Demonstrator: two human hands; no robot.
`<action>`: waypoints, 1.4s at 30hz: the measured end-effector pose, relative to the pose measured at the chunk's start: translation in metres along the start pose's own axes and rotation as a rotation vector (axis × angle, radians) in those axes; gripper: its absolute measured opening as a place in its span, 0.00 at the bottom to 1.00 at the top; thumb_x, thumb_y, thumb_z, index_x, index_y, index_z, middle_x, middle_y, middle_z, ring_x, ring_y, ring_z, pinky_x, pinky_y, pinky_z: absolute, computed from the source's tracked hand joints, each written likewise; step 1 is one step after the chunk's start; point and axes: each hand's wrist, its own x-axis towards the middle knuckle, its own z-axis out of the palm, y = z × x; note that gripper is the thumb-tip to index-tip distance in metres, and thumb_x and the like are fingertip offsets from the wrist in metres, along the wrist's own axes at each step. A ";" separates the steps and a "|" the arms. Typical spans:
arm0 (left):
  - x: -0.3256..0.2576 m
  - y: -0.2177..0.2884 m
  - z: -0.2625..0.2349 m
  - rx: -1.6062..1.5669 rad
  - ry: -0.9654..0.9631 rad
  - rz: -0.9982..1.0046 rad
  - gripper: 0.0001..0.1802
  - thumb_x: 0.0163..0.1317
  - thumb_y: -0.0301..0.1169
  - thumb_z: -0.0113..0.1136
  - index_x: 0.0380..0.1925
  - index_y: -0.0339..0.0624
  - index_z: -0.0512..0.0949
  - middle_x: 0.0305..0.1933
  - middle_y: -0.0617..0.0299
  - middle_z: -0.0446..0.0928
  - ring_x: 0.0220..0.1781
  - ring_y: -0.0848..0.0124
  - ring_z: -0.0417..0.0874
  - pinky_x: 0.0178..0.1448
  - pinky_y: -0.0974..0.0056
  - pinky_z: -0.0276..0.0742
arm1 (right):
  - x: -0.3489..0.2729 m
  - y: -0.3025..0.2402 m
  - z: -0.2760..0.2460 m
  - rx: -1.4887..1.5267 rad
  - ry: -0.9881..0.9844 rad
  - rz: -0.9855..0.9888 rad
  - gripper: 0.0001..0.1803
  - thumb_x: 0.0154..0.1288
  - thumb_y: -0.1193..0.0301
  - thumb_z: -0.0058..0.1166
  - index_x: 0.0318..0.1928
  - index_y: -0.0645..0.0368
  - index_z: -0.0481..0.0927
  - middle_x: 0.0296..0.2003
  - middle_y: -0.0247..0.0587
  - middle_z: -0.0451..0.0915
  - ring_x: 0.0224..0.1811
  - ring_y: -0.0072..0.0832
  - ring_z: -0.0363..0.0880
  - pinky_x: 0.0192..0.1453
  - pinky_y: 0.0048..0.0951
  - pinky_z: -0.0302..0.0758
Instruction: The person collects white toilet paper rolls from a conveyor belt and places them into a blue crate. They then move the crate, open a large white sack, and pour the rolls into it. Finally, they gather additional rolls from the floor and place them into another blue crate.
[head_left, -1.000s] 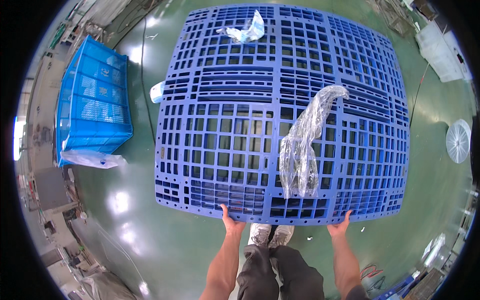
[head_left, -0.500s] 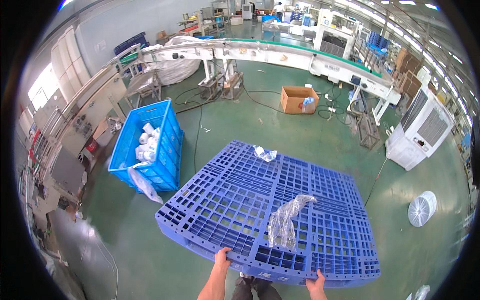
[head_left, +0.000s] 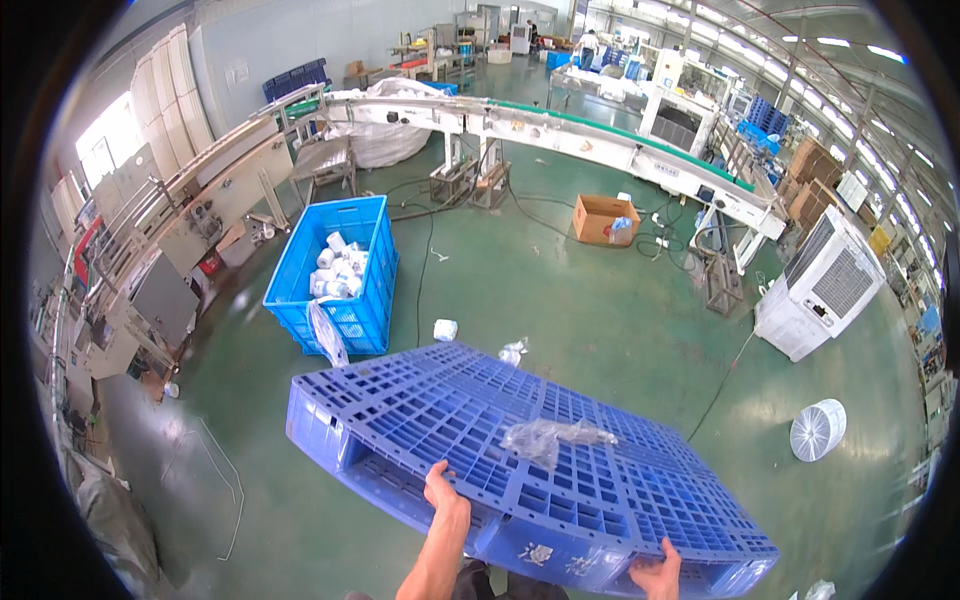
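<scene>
Both my hands hold the near edge of a large blue plastic pallet [head_left: 470, 400] with a gridded top. The pallet is tilted, its near side raised, and its front openings show. My left hand [head_left: 444, 490] is closed round the edge left of the middle, thumb on top. Toward the right corner my right hand [head_left: 657, 572] grips the same edge, its fingers partly hidden underneath. A crumpled clear plastic film [head_left: 552, 440] lies on the pallet's top. Just at the far edge is a crumpled white plastic piece [head_left: 513, 351]; whether it touches the pallet I cannot tell.
Beyond the pallet's left corner stands a blue crate [head_left: 375, 310] of white rolls, near a white packet [head_left: 445, 329] on the floor. A cardboard box [head_left: 600, 222], a conveyor [head_left: 560, 138] and cables lie farther off. At right are an air cooler [head_left: 815, 290] and a film-wrapped roll [head_left: 818, 430].
The pallet's near edge has come up in my hands, tilting the top away and showing the front side. The clear film has shifted on it. A white packet beyond the pallet is now visible.
</scene>
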 end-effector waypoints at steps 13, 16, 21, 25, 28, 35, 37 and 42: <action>-0.016 0.004 -0.061 -0.149 -0.046 -0.048 0.07 0.44 0.20 0.60 0.25 0.33 0.75 0.28 0.55 0.73 0.28 0.62 0.74 0.35 0.56 0.75 | 0.004 0.000 -0.022 -0.067 0.149 0.176 0.27 0.59 0.48 0.55 0.51 0.52 0.75 0.53 0.39 0.75 0.57 0.41 0.70 0.59 0.50 0.65; -0.060 -0.012 -0.083 -0.193 0.014 -0.038 0.09 0.42 0.20 0.61 0.27 0.32 0.75 0.29 0.55 0.73 0.30 0.61 0.76 0.36 0.56 0.76 | -0.019 -0.045 -0.023 -0.053 0.176 0.293 0.27 0.59 0.48 0.56 0.52 0.53 0.75 0.54 0.39 0.73 0.60 0.42 0.67 0.65 0.54 0.61; -0.078 -0.004 -0.109 -0.157 0.075 -0.117 0.11 0.40 0.19 0.62 0.27 0.30 0.72 0.27 0.54 0.73 0.28 0.62 0.75 0.32 0.56 0.71 | -0.027 -0.082 0.021 -0.320 0.006 0.236 0.27 0.60 0.57 0.54 0.56 0.59 0.74 0.57 0.49 0.75 0.59 0.46 0.71 0.66 0.56 0.61; -0.115 0.000 -0.104 -0.220 -0.028 -0.220 0.15 0.42 0.21 0.65 0.30 0.29 0.71 0.32 0.51 0.75 0.33 0.58 0.78 0.36 0.55 0.76 | -0.004 -0.129 0.057 -0.516 0.188 0.220 0.28 0.71 0.57 0.43 0.60 0.66 0.72 0.62 0.55 0.71 0.68 0.47 0.64 0.69 0.48 0.64; -0.103 -0.001 -0.100 -0.298 -0.141 -0.080 0.24 0.43 0.24 0.70 0.40 0.27 0.69 0.34 0.51 0.76 0.36 0.58 0.79 0.41 0.55 0.77 | -0.006 -0.145 0.086 -0.491 -0.114 0.247 0.25 0.55 0.60 0.57 0.50 0.63 0.77 0.52 0.49 0.79 0.57 0.48 0.73 0.66 0.58 0.61; -0.202 0.084 -0.136 -0.374 -0.263 -0.017 0.26 0.48 0.25 0.68 0.45 0.31 0.66 0.44 0.50 0.73 0.45 0.61 0.79 0.48 0.53 0.81 | -0.108 -0.135 0.178 -0.591 -0.059 0.320 0.28 0.61 0.57 0.60 0.52 0.67 0.74 0.52 0.54 0.77 0.58 0.48 0.73 0.66 0.56 0.65; -0.214 0.092 -0.156 -0.397 -0.229 0.005 0.08 0.52 0.28 0.66 0.31 0.39 0.79 0.32 0.62 0.79 0.37 0.70 0.79 0.46 0.64 0.71 | -0.106 -0.138 0.174 -0.653 -0.116 0.290 0.28 0.60 0.56 0.61 0.51 0.66 0.74 0.52 0.52 0.76 0.58 0.48 0.72 0.67 0.57 0.62; -0.229 0.109 -0.243 -0.438 -0.257 0.021 0.10 0.52 0.33 0.67 0.34 0.43 0.80 0.36 0.64 0.81 0.41 0.71 0.79 0.49 0.64 0.67 | -0.155 -0.089 0.186 -0.726 -0.063 0.323 0.28 0.59 0.60 0.61 0.52 0.69 0.72 0.51 0.53 0.76 0.57 0.48 0.73 0.67 0.53 0.65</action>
